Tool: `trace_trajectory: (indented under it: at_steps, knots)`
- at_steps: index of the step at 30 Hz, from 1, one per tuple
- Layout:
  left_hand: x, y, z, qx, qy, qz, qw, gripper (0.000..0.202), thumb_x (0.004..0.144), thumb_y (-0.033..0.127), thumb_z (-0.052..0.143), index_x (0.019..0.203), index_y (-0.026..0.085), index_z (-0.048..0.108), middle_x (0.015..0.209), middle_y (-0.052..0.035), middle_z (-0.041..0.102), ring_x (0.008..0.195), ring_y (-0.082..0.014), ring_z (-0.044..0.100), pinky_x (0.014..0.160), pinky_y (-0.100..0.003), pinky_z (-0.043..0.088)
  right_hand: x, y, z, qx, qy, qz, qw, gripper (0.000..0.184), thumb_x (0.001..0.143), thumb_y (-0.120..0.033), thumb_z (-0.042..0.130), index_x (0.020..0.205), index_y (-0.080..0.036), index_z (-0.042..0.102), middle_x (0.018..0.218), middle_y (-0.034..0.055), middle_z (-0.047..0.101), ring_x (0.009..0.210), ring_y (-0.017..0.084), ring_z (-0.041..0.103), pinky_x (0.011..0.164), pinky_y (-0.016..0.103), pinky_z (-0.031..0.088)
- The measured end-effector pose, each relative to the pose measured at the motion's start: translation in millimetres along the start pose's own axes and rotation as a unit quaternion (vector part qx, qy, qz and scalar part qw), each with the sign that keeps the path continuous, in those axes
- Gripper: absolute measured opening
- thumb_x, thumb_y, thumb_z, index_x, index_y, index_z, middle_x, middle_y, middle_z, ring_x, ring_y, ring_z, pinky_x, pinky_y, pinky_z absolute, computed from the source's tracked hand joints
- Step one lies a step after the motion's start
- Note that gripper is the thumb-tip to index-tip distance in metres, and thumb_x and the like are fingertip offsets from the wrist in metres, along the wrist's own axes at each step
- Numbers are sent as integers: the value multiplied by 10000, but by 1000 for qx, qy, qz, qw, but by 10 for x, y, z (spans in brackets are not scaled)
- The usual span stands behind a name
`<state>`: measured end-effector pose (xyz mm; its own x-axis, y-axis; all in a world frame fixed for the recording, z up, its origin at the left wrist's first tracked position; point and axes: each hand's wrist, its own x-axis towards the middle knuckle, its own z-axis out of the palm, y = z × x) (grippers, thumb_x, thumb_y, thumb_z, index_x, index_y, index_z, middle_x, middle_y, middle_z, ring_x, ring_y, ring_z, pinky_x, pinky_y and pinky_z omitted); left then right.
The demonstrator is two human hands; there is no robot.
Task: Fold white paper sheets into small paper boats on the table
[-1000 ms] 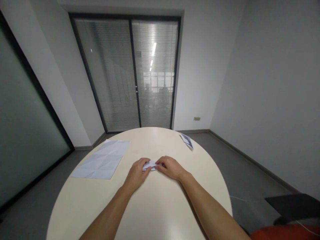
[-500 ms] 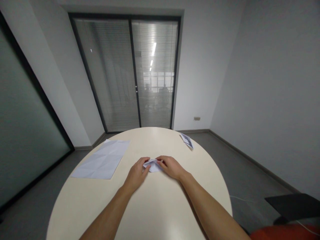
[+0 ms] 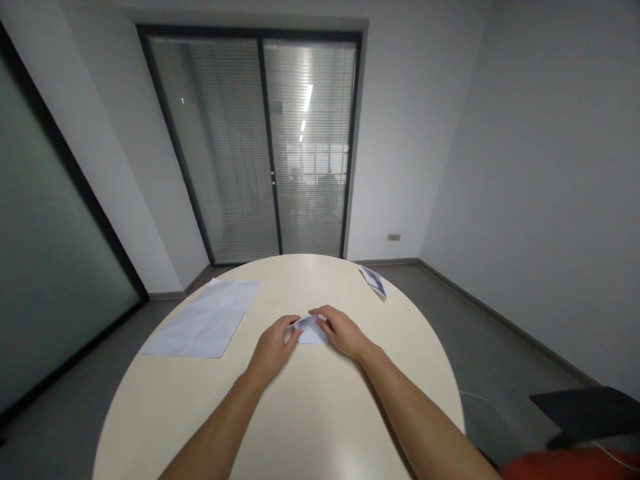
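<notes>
Small folded white paper is pinched at its ends by the left hand and right hand, fingers curled nearly closed; bare round cream bench is seen around them, its edges well apart.

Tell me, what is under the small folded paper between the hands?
Only the cream table shows around the folded paper. The left hand and right hand cover its side edges.

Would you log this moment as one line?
left hand: holds small folded paper | right hand: holds same paper | surface: round table | aside: creased sheet
</notes>
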<state>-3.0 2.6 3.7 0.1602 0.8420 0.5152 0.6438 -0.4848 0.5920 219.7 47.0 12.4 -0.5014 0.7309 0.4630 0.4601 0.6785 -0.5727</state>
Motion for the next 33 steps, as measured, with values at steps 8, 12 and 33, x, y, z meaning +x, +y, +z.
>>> trace_trajectory:
  at_steps: [8,12,33]
  knots:
    - [-1,-7,0,-2,-26,-12,1000,319,948,295,576,1244,237,680,1268,-55,720,1169,-217,673,1049,-371,513,9,50,28,5,8,-15,1000,294,991,-196,491,1235,-224,654,1229,93,687,1154,218,627,1039,378,472]
    - [-4,-12,0,0,-37,-21,999,342,953,316,573,1268,240,681,1291,-51,712,1189,-223,670,1066,-379,509,12,33,24,8,6,-13,1000,295,999,-208,476,1232,-213,658,1231,103,686,1162,222,619,1051,388,465]
    - [-34,41,11,3,-104,53,993,326,918,221,624,1227,262,718,1265,-33,726,1170,-214,671,1061,-377,510,25,-99,-42,3,-39,9,999,431,1073,-413,358,998,-187,716,1045,90,725,984,201,647,914,328,473]
